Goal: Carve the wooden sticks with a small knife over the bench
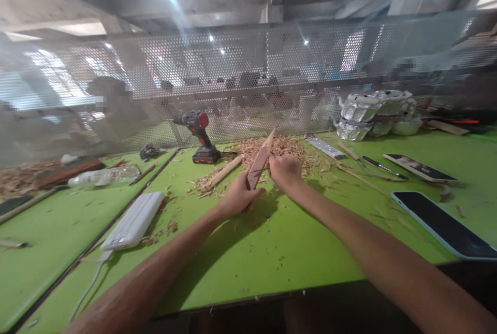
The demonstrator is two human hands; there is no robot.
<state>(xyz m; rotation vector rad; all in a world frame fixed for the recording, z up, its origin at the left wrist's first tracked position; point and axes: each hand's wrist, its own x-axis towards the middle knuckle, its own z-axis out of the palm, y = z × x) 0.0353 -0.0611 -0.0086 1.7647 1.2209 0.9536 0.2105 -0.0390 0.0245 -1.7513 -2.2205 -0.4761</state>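
Note:
My left hand (237, 197) is closed around the lower end of a flat wooden piece (259, 163). Its pointed, paler tip slants up and away over a heap of wood shavings (293, 147). Close beside the piece's right edge, my right hand (286, 171) is curled into a fist. Whatever lies inside that fist is hidden from this angle. To the left of my left hand, a light wooden stick (223, 174) rests on the green tabletop (272, 266) among loose shavings.
A cordless drill (202, 140) stands behind the stick. A white power bank (134, 220) with a cable lies left, a plastic bottle (106, 174) beyond it. At right are a phone (442, 225), a pen (384, 167) and silvery pots (361, 111). A perforated screen (233, 59) borders the back.

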